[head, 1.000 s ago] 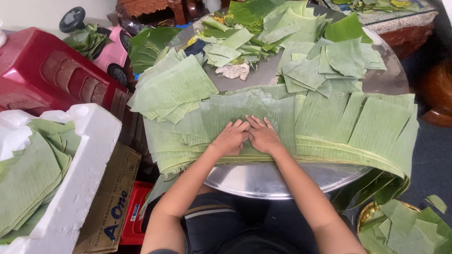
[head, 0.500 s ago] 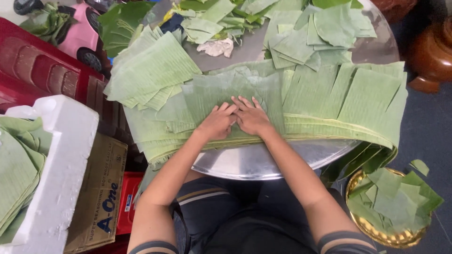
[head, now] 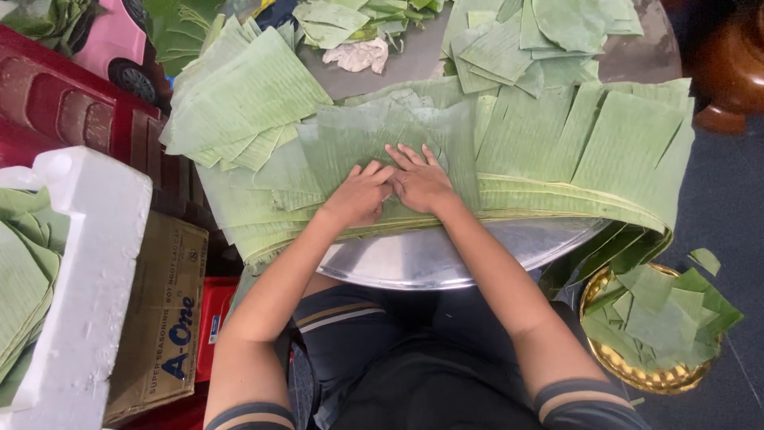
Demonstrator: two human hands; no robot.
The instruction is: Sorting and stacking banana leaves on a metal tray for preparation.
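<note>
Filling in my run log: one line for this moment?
left hand flat on banana leaf stack | right hand beside it, same stack | round metal tray beneath

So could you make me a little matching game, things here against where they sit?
Things:
1. gold bowl
2. white foam box
3. crumpled cloth
4. both hands: left hand, right hand

Places:
A. far side of the metal tray
B. lower right, on the floor
C. pressed on the middle banana leaf
D. left edge

Pairs: 1-B, 2-D, 3-A, 4-C
</note>
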